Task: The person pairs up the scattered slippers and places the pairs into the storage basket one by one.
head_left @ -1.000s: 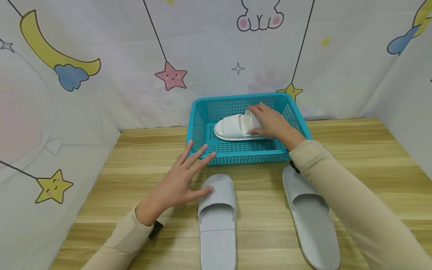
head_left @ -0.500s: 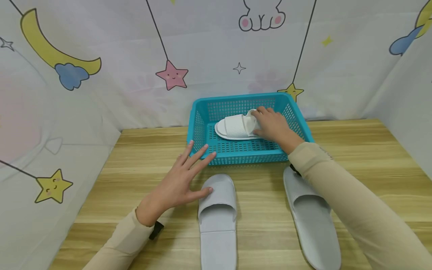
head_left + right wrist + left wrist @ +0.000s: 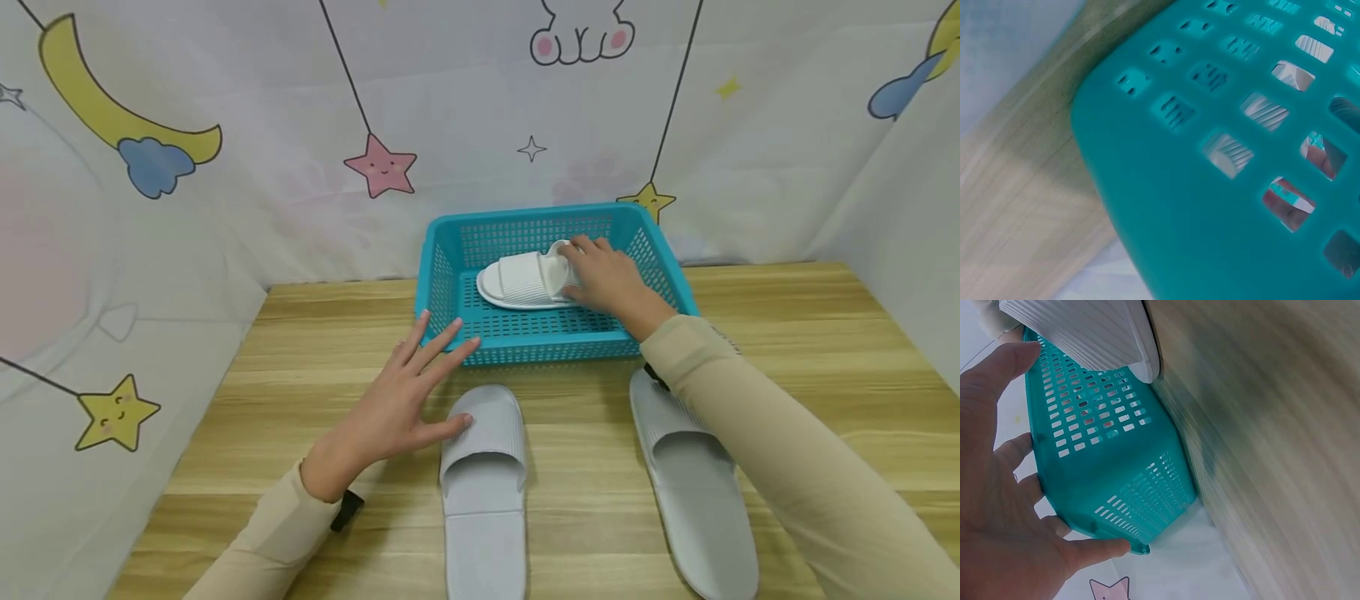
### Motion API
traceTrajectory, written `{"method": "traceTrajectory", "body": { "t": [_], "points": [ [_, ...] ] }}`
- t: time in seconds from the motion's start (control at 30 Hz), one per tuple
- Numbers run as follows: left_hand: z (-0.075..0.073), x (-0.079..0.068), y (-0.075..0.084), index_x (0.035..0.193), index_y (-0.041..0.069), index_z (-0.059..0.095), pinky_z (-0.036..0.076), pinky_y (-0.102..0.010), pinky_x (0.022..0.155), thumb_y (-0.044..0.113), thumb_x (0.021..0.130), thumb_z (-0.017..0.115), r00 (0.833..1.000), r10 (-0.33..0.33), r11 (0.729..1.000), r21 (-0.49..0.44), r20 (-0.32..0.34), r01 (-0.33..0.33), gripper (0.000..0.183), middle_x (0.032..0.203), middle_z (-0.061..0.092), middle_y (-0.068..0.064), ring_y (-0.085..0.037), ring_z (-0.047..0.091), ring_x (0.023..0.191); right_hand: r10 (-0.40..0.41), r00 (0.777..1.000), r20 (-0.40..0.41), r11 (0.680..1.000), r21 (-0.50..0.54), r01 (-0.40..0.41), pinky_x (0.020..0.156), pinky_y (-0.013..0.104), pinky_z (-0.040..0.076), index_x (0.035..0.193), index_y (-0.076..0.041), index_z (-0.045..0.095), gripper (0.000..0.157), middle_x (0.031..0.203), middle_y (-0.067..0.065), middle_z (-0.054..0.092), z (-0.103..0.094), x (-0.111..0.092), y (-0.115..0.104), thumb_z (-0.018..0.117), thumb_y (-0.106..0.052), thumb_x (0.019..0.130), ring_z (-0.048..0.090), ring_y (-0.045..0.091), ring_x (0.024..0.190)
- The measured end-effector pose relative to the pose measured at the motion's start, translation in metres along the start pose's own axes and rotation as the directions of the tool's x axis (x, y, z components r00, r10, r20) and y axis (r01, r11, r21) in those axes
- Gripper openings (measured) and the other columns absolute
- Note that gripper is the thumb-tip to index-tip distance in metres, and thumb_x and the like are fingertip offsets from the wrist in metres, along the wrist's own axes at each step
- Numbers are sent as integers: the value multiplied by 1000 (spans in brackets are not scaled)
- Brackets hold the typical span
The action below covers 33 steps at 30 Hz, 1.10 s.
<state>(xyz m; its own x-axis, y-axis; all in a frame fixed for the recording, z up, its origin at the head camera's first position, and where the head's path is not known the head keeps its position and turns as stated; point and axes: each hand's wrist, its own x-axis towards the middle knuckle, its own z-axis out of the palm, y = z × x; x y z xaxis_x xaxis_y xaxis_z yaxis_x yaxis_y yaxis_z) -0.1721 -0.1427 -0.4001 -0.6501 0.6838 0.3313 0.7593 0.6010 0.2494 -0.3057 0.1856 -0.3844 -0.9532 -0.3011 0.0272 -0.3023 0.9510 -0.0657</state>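
Observation:
In the head view, my right hand (image 3: 611, 279) is inside the blue-green plastic basket (image 3: 540, 341), its thumb and fingers round the right part of a white slipper (image 3: 521, 279). Part of the slipper is hidden under that hand. My left hand (image 3: 382, 412) has its fingers spread, fingertips right at the basket's front left corner. The left wrist view shows that hand's fingertips along the basket rim (image 3: 1054, 481). Below its thumb lies a grey slipper (image 3: 483, 542). Through the basket holes, the right wrist view shows bits of fingers (image 3: 1286, 209) and white ribbed slipper (image 3: 1229, 156).
A second grey slipper (image 3: 705, 508) lies under my right forearm, partly covered by the sleeve (image 3: 780, 442). Everything stands on a wood-grain table (image 3: 315, 333). Behind it hangs a white cloth (image 3: 465, 100) printed with stars and a moon, with more cloth at both sides.
Over the first half second my right hand shifted slightly down, and the white slipper moved a little with it. Since then both have stayed nearly still. The left hand keeps its place.

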Motion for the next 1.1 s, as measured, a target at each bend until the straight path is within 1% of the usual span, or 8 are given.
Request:
{"method": "traceTrajectory", "body": {
  "t": [0.2,0.4,0.47,0.6,0.7,0.8,0.97,1.1],
  "points": [
    [2,2,1,155,25,28,19,-62,114,49,82,73,1000,10,1000,6,6,-10,89,163,12,0,-36,-7,149,19,1000,22,999,33,-20,92,59,45,152,-16,32,75,155,12,32,-2,-3,2,69,-36,90,37,39,135],
    [5,3,0,155,24,28,33,-61,107,46,82,74,1000,2,1000,-16,0,-2,89,163,12,0,-41,-4,149,34,999,20,995,88,-36,95,60,44,155,-20,27,76,157,11,29,-5,-6,5,66,-38,92,36,39,138],
    [5,2,1,155,25,27,35,-62,106,46,82,74,1000,-7,1000,-22,9,7,90,164,12,0,-40,-5,149,27,1000,10,993,111,-28,95,59,44,155,-20,27,75,157,10,29,-6,-7,5,65,-36,93,36,39,138],
    [5,1,2,155,25,26,32,-63,107,45,82,75,1000,-7,1000,-20,10,7,90,164,11,0,-39,-7,149,-8,1000,-26,992,122,11,94,57,46,154,-20,29,70,157,9,29,-9,-11,1,63,-34,94,36,38,138],
    [5,-1,0,155,24,27,28,-63,109,45,82,75,1000,0,1000,-9,-3,0,90,164,10,-1,-42,-6,148,-47,997,-58,994,95,53,94,56,46,153,-19,31,67,157,9,30,-13,-15,-6,62,-34,95,36,37,139],
    [5,-1,-1,156,22,26,23,-64,111,45,82,75,1000,14,1000,-3,-11,-14,91,164,8,-2,-44,-7,148,-84,992,-92,994,67,91,93,55,47,152,-17,33,66,157,10,31,-18,-24,-12,62,-33,95,35,36,139],
    [8,-1,-3,156,22,25,20,-65,112,44,83,74,1000,25,1000,-14,-7,-25,91,164,4,-3,-44,-8,147,-164,973,-164,983,59,176,96,54,46,149,-14,38,64,155,12,34,-26,-44,-17,64,-32,94,37,35,139],
    [8,-2,-6,156,21,26,19,-62,113,41,85,73,999,44,998,-39,-27,-45,88,164,6,-5,-40,-7,149,-197,954,-226,973,70,218,100,54,43,147,-12,42,62,153,14,36,-30,-64,-16,65,-31,93,36,35,139]
  ]
}}
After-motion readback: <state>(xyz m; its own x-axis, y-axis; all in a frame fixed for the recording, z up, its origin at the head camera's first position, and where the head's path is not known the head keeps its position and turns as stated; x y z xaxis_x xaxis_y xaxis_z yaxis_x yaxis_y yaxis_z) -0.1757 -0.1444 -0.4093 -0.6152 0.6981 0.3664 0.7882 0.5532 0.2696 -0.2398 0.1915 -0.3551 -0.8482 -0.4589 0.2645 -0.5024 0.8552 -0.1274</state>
